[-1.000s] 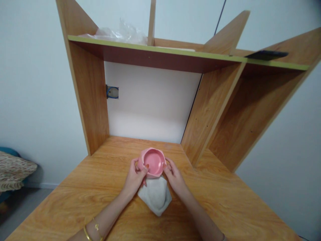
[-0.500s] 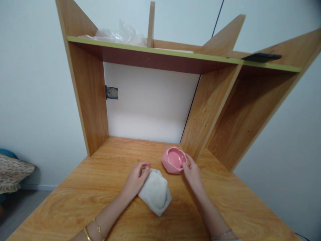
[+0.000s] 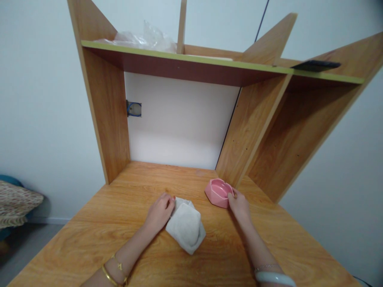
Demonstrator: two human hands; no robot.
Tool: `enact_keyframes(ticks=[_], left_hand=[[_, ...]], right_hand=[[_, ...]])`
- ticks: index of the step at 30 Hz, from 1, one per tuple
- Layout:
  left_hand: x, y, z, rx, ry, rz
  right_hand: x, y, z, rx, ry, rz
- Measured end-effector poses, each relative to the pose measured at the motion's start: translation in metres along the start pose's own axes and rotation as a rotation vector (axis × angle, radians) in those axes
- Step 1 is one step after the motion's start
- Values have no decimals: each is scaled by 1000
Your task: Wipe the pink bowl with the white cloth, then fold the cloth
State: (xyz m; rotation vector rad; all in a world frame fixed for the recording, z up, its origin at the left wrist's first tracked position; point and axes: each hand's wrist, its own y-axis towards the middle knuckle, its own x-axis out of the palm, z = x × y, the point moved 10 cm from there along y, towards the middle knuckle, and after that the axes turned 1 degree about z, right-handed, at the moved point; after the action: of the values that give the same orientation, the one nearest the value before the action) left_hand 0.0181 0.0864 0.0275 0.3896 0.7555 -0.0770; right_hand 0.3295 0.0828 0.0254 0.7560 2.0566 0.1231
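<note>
A pink faceted ashtray [image 3: 216,196] is at the right of the desk's middle, its round hollow facing up. My right hand [image 3: 239,204] pinches its right rim, thumb inside and fingers along the outer wall. Left of it a folded light-grey cloth [image 3: 186,226] lies in a small, slightly crumpled pile on the wood. My left hand [image 3: 160,213] rests at the cloth's upper left edge with fingers curled together. Whether those fingertips grip a bit of the cloth or only touch it is hard to see.
The wooden desk [image 3: 98,231] carries a hutch with a shelf [image 3: 179,59] above. On that shelf lie a clear plastic bag [image 3: 143,40] and a flat black object [image 3: 317,65]. An upright divider [image 3: 254,127] stands behind the ashtray. A patterned cloth [image 3: 18,202] shows at far left.
My right hand has shifted the ashtray to the right, away from the cloth. My left hand has moved slightly left, its fingers more curled. The cloth stays in place.
</note>
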Motion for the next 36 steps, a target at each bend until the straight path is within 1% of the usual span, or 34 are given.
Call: enact_keyframes(ticks=[3, 6, 8, 10, 12, 13, 14, 15, 17, 19, 20, 21, 23, 26, 29, 31, 33, 36], left_hand=[[-3, 1, -3, -11, 50, 0], [-4, 2, -13, -61, 115, -24], [-5, 3, -20, -103, 160, -39], [-7, 3, -25, -134, 189, -43], [-7, 3, -26, -157, 212, -52], [-6, 2, -26, -166, 223, -59], [-5, 1, -25, -172, 232, -67], [-4, 0, -24, -173, 238, -74], [-1, -1, -20, -173, 241, -87], [3, -3, -19, -183, 225, -116], [6, -4, -19, -193, 207, -137], [9, -5, -20, -202, 187, -157], [14, -7, -21, -211, 150, -187], [19, -6, -23, -206, 116, -203], [22, -3, -27, -209, 80, -211], [18, 1, -31, -209, 57, -213], [10, 6, -37, -212, 36, -213], [-13, 11, -50, -239, 13, -207]], right_hand=[[1, 1, -1, 7, -12, -8], [1, 0, -3, 7, -23, -27], [-3, -2, -5, 22, -38, -29], [-12, -5, -9, 59, -71, 8], [-21, -10, -24, 49, -67, 56], [-22, -13, -37, 0, -21, 57], [-19, -18, -54, -80, 62, 27], [-13, -24, -73, -171, 177, -39], [11, -42, -105, -293, 337, -261], [35, -67, -130, -394, 402, -497], [43, -78, -137, -432, 415, -578], [50, -87, -141, -458, 422, -647], [61, -101, -141, -465, 435, -758], [69, -109, -133, -402, 480, -855], [68, -106, -132, -334, 572, -855], [63, -100, -135, -294, 657, -830], [56, -91, -137, -242, 761, -768], [50, -75, -129, -128, 909, -673]])
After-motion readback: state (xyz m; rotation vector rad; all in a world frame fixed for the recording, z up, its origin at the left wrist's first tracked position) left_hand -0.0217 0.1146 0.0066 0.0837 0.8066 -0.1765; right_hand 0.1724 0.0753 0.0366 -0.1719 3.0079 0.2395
